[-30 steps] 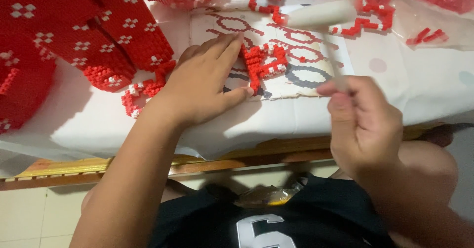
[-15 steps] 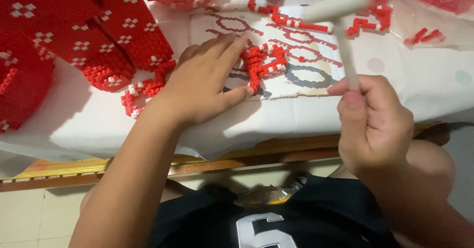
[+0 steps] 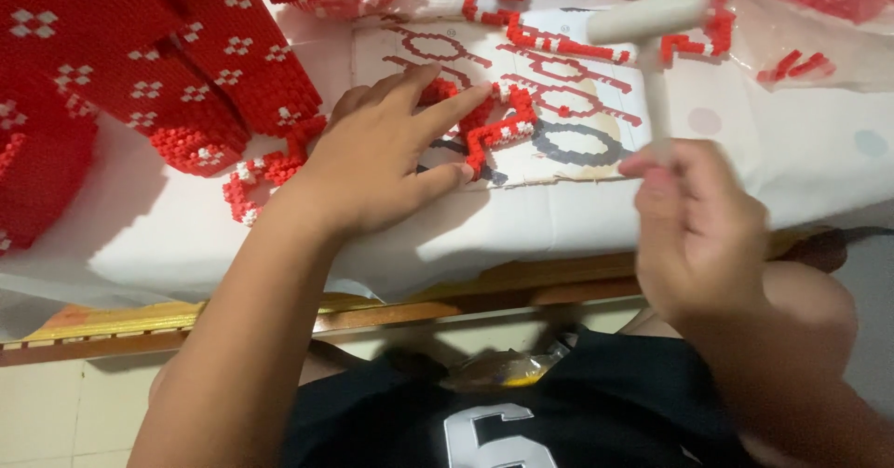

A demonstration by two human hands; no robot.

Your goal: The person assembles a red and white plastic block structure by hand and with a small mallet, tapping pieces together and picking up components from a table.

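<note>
White-covered table (image 3: 140,235), red block panels stacked far left. Left hand (image 3: 382,165) flat, fingers spread, pinning red-white block piece (image 3: 494,128) onto pattern sheet (image 3: 577,142). Right hand (image 3: 694,221) fisted round white mallet (image 3: 652,30), raised. Risk: off-line strike hits fingertips or scatters blocks.

Matt white plastic mallet (image 3: 649,21), knobbly red plastic bricks (image 3: 494,128), printed paper sheet (image 3: 577,142).

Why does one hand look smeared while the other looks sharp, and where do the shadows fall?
Head view: the right hand and the white mallet it holds are motion-blurred; the left hand, pressing on the red-and-white brick strip, is fairly crisp. Soft shadows lie on the white cloth under the left forearm and beside the red brick panels. No strong glare.
</note>
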